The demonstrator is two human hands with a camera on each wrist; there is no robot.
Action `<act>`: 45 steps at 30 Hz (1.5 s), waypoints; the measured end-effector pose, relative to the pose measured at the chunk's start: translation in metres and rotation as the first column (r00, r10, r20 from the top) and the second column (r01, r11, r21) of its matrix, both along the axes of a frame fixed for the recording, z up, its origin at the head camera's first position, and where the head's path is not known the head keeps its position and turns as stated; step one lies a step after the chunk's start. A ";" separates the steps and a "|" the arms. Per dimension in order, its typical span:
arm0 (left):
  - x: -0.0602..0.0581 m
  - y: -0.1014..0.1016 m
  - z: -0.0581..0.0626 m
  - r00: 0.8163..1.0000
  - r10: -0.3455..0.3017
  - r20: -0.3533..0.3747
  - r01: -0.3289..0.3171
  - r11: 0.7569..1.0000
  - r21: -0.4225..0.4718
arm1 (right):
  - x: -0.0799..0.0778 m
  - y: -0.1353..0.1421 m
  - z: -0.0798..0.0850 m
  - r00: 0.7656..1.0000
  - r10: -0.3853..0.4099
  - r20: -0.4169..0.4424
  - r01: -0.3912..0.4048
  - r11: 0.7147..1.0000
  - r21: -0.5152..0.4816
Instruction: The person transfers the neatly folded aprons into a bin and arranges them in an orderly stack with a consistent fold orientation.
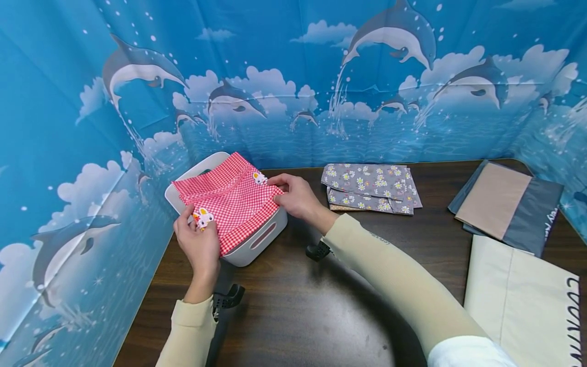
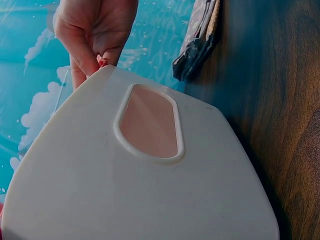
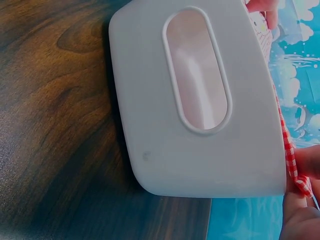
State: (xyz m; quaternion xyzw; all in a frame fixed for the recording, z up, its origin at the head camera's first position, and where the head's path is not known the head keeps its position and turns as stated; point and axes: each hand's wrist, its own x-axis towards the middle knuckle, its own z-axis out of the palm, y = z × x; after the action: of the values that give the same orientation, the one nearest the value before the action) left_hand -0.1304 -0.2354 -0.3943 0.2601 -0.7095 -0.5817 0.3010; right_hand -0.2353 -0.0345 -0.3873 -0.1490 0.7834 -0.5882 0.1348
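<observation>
A red-and-white gingham cloth (image 1: 243,199) with rabbit prints lies spread over the top of a white plastic basket (image 1: 263,237). My left hand (image 1: 197,244) pinches the cloth's near-left edge beside one rabbit. At the near-right corner my right hand (image 1: 298,199) pinches the cloth between thumb and fingers. The right wrist view shows a bunched bit of gingham (image 3: 302,185) in the right hand's fingers (image 3: 300,215), just above the basket's rim. An oval handle hole (image 2: 150,122) is in the basket's side. Cloth covers most of the inside of the basket.
Folded grey daisy-print fabric (image 1: 367,188) lies at the back of the dark wooden table (image 1: 284,316). To the right are a folded beige-and-dark-grey piece (image 1: 495,201) and a cream folded piece with lettering (image 1: 509,290). A blue dolphin-print curtain (image 1: 275,66) hangs behind and at left.
</observation>
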 end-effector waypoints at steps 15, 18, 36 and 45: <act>0.001 -0.001 0.000 1.000 -0.012 0.010 0.012 1.000 -0.010 | 0.001 0.000 0.000 1.000 -0.014 -0.004 0.014 1.000 -0.012; 0.001 -0.001 0.000 1.000 -0.012 0.007 0.012 1.000 -0.011 | 0.001 0.000 0.000 1.000 -0.013 -0.001 0.013 1.000 -0.017; 0.003 -0.001 -0.002 1.000 0.004 -0.009 -0.004 0.999 -0.046 | 0.002 -0.001 -0.002 1.000 -0.025 0.009 0.025 1.000 -0.013; 0.005 0.000 -0.005 1.000 0.000 -0.025 -0.005 0.979 -0.202 | 0.013 -0.011 -0.005 0.985 -0.058 -0.165 0.065 0.997 0.034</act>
State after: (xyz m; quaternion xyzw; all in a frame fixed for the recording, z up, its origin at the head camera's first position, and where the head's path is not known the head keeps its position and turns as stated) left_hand -0.1255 -0.2351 -0.3990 0.2217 -0.7608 -0.5094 0.3355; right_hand -0.2226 -0.0460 -0.3927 -0.1697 0.8075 -0.5622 0.0548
